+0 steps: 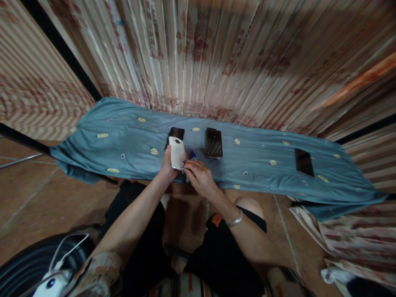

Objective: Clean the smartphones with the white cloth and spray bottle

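A white phone [177,153] with a round dark camera near its top is held in my left hand [168,166], its back facing up. My right hand [199,176] is closed at the phone's lower right corner, pinching something small and pale that I cannot make out. Just behind the white phone lies a dark phone [177,133], partly covered by it. A small blue-tipped item [193,154] shows right above my right fingers. To the right rests a stack of dark phones [213,143] on the blue cloth.
The blue patterned cloth [256,159] covers a narrow table. Another dark phone [304,162] lies at its right. Striped curtains hang behind, with black poles at both sides. A white device with a cable [52,284] is at the lower left.
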Available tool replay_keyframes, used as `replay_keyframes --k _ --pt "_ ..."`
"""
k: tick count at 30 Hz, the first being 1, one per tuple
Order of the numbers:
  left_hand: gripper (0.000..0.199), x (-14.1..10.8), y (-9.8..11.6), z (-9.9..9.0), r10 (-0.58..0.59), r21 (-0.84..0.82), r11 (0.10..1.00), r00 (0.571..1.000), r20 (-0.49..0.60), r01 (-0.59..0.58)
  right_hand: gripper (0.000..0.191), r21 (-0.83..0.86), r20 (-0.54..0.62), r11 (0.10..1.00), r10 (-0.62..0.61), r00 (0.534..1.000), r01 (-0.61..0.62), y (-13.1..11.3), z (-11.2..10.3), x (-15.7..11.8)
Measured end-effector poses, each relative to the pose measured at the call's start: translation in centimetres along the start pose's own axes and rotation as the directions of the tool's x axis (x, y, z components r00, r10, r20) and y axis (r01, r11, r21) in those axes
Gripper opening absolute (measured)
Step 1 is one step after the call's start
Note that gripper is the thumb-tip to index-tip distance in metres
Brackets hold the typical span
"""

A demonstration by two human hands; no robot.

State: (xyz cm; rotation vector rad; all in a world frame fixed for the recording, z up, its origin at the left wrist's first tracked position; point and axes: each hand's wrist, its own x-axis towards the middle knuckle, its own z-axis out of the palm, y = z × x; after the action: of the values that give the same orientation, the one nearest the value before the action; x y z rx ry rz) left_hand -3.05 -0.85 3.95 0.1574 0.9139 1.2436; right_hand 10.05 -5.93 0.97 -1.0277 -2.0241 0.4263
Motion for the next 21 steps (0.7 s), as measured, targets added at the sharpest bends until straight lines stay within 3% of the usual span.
replay_keyframes --k 12,21 --pt "0.06 0.0 0.7 -0.4 -0.004 0.004 1.0 0.997 0.079 0.004 0.033 0.004 -0.064 0.998 0.058 0.996 -0.058 0.9 0.7 -0.7" --pt "0.046 -0.1 0.2 -0.5 -0.02 -0.007 1.0 0.994 0.108 0.021 0.037 0.007 -0.071 0.993 0.115 0.991 -0.115 1.7 0.9 -0.4"
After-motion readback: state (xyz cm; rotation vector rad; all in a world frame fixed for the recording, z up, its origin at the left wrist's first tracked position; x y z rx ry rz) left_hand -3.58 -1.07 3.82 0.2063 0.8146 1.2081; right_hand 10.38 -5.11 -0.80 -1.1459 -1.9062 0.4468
